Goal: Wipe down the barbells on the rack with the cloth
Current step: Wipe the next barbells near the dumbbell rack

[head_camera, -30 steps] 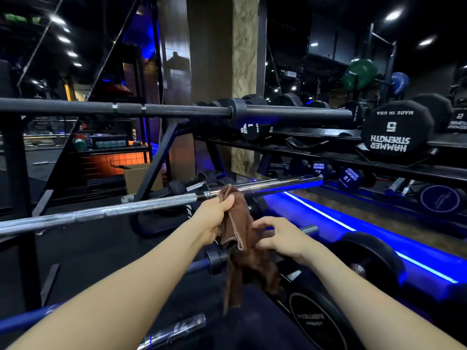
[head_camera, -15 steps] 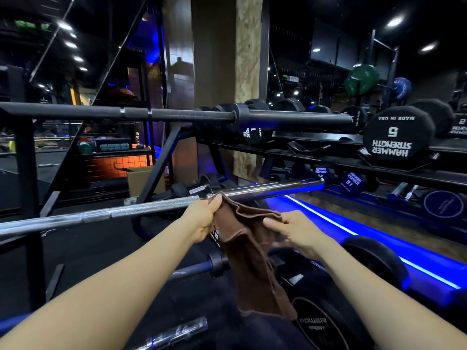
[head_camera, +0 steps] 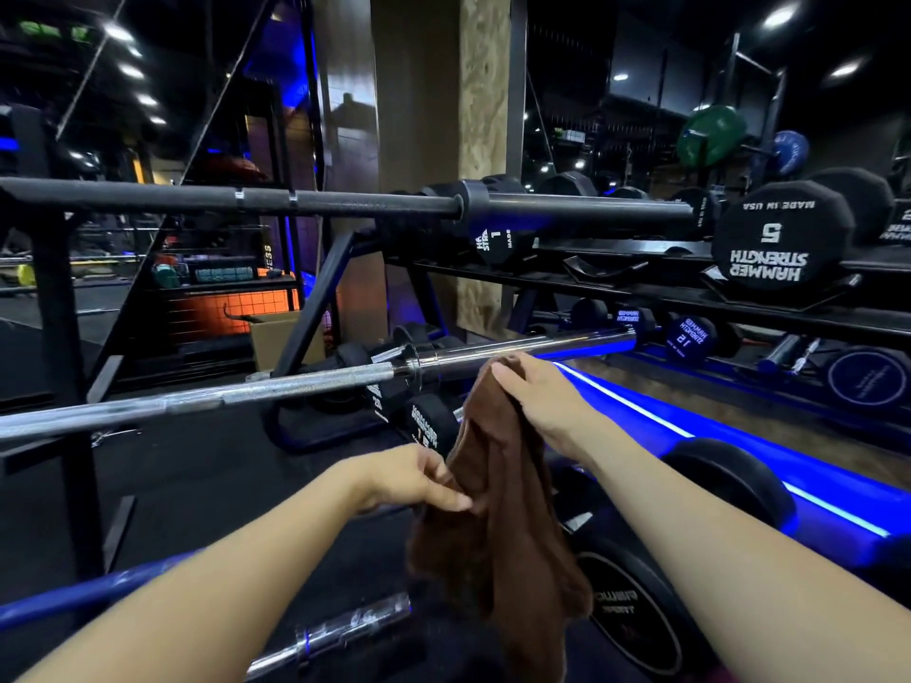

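We hold the limp brown terry cloth (head_camera: 498,505) mid-frame: right hand (head_camera: 537,406) pinches its top, left hand (head_camera: 414,478) pinches a fold lower down. It's soft and floppy, so we'd bunch it before wrapping the chrome steel barbell (head_camera: 305,382).

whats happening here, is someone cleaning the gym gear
Yes, it looks that way. A person stands at a barbell rack holding a brown cloth in both hands. The right hand pinches its top edge just below the chrome barbell, and the left hand grips the cloth lower down, as if straightening it. The cloth hangs loose and is not wrapped round any bar right now. A black barbell sits on the level above, untouched.
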A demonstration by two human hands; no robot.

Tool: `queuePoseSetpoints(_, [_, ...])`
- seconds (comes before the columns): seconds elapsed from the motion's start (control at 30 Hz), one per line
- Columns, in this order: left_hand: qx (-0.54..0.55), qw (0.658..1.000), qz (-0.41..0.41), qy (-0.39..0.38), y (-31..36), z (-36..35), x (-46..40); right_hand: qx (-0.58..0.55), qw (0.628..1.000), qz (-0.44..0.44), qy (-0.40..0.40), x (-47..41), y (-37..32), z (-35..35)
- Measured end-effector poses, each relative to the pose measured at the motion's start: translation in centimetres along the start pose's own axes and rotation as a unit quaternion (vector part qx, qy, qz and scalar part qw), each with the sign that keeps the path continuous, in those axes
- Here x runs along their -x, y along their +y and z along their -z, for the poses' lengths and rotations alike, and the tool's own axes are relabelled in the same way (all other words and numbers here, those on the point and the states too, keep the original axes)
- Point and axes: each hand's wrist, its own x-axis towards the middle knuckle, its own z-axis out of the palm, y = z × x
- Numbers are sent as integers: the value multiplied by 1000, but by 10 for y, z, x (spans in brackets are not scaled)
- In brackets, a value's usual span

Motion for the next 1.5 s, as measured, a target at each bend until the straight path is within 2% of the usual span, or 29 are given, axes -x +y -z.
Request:
queuePoseSetpoints(0.1, [128,992,6,12,-7,-16,-4,12,1000,15,14,-9,-5,1])
queuePoseSetpoints(0.23, [123,991,43,25,1,-9,-1,47,995,18,83,-15,0,21])
queuePoseSetpoints(0.37, [207,974,86,22,15,-7,-5,71,995,-14,72,-11,17,29])
queuePoseSetpoints(0.5, [331,938,86,49,18,-13,-15,180,980,-80,41,-2,52,24])
queuePoseSetpoints(0.57, [374,919,100,81,17,-14,-20,278,951,-138,12,9,71,18])
queuePoseSetpoints(0.6, [389,910,112,94,16,-13,-21,344,923,-171,-17,17,80,15])
queuePoseSetpoints(0.63, [401,902,124,101,15,-13,-22,396,892,-208,-60,26,89,11])
queuePoseSetpoints(0.7, [428,888,136,98,13,-12,-22,420,839,-302,-166,43,111,2])
queuePoseSetpoints(0.77, [450,879,126,94,16,-8,-18,388,777,-404,-288,63,130,-7])
queuePoseSetpoints(0.8, [451,880,116,93,18,-5,-16,374,757,-426,-325,71,136,-11])
queuePoseSetpoints(0.83, [450,882,107,91,21,-1,-14,367,753,-427,-341,78,138,-14])
queuePoseSetpoints(0.9, [451,883,94,85,25,8,-9,363,774,-393,-339,84,138,-20])
queuePoseSetpoints(0.97, [462,878,87,92,27,16,-6,315,825,-367,-293,83,138,-27])
queuePoseSetpoints(1.0, [472,872,79,99,28,19,-5,239,856,-381,-253,81,138,-32])
queuePoseSetpoints(1.03, [484,866,70,105,29,21,-4,118,882,-410,-201,78,139,-39])
queuePoseSetpoints(1.07, [493,861,67,111,30,23,-2,-23,888,-435,-143,75,139,-44])
queuePoseSetpoints(1.13, [507,850,73,121,28,26,0,-274,860,-429,-47,66,132,-53])
queuePoseSetpoints(1.2, [516,840,89,139,20,30,1,-408,828,-384,2,57,121,-52])
queuePoseSetpoints(1.27, [523,832,98,160,10,34,1,-459,816,-349,38,50,112,-44])
queuePoseSetpoints(1.37, [499,834,113,207,-2,37,4,-459,821,-322,105,42,108,-20])
queuePoseSetpoints(1.43, [469,843,126,233,-8,38,5,-442,833,-321,91,40,103,-2])
queuePoseSetpoints(1.5, [461,845,131,238,-9,36,4,-406,860,-307,32,42,90,9])
